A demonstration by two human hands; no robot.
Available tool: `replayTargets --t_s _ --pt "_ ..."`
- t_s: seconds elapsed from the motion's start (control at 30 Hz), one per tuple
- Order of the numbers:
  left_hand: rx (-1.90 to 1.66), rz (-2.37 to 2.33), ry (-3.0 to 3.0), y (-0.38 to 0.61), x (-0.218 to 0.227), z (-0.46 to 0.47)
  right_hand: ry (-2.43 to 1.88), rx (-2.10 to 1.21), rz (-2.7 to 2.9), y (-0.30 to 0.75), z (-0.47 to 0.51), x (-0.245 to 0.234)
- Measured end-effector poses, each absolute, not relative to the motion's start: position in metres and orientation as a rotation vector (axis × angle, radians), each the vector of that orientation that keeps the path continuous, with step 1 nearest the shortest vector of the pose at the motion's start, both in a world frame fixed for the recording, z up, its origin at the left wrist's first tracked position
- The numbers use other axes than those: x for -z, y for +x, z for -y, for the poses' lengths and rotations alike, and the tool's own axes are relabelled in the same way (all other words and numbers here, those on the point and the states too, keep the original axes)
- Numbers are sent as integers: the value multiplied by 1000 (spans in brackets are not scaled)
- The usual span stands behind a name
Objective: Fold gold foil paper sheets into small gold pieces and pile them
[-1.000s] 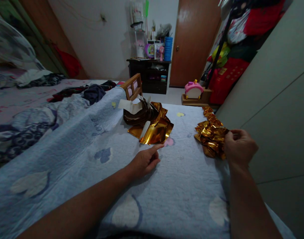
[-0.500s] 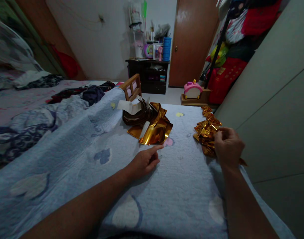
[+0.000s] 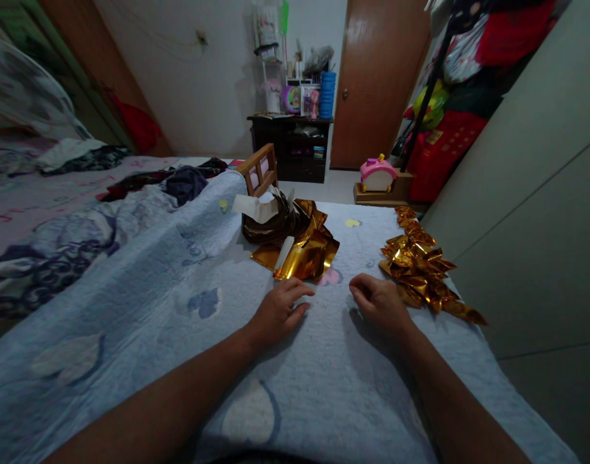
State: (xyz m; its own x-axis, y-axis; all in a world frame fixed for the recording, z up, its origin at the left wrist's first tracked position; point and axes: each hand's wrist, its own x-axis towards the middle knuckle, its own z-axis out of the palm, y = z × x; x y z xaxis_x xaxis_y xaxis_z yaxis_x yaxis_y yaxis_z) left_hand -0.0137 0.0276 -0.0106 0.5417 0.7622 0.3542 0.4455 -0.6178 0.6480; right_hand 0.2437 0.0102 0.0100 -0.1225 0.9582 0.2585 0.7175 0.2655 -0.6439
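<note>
- Two hands lie on the blue bed blanket: our left hand and right hand, both loosely curled and grasping nothing.
- Just beyond the left hand's fingertips we see flat gold foil sheets.
- Just right of the right hand lies a pile of folded gold pieces.
- Farther back, a dark bundle sits before a small wooden frame.

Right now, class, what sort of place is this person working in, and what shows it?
Probably a home bedroom: the left hand and right hand rest on a blanket over a bed, clothes hang beside the door, and a cluttered cabinet stands at the far wall.
</note>
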Motion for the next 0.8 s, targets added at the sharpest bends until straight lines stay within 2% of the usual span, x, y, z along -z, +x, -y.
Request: replayTargets --t_s 0.23,0.53,0.8 --pt "-955 -1117 2371 -14 14 -29 -1514 -582 1927 241 -14 4" --pt "-897 -1050 2440 -5 16 -31 -1532 -593 1956 240 -15 6" --pt "-836 -1314 2462 -7 33 -47 -1550 -590 1992 241 -16 7"
